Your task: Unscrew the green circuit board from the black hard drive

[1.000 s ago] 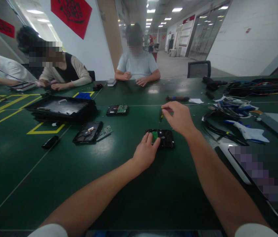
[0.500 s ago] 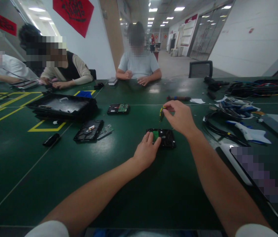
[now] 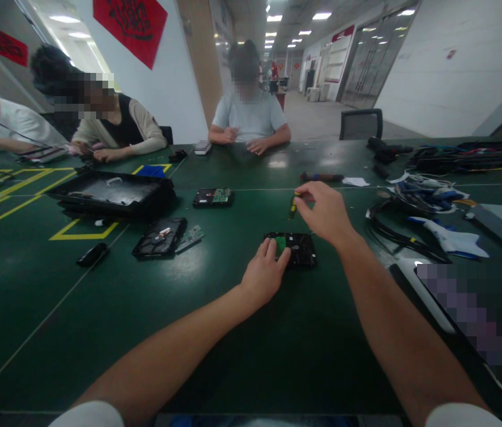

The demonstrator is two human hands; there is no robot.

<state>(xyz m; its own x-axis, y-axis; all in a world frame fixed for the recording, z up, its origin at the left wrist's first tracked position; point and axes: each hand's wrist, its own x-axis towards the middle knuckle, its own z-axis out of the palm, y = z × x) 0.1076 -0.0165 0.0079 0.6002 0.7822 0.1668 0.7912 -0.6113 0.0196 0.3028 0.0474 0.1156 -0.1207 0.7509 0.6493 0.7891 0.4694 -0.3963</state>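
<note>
Left sleeve (image 3: pixel 88 415): white, loose, with a rounded hem; upper part lies out of view. Right sleeve (image 3: pixel 458 414): white, matches the left, hem likewise curved. Left forearm (image 3: pixel 180 338) and right forearm (image 3: pixel 380 296): bare from hem to wrist, narrowing towards it. Left hand (image 3: pixel 260 276) and right hand (image 3: pixel 324 214): bare, fine detail too small to tell.

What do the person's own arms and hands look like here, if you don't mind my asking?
The left hand and right hand are ungloved, with no watch or bracelet visible. The left sleeve and right sleeve are whitish and plain where they show, their rounded hems leaving the forearms bare.
</note>
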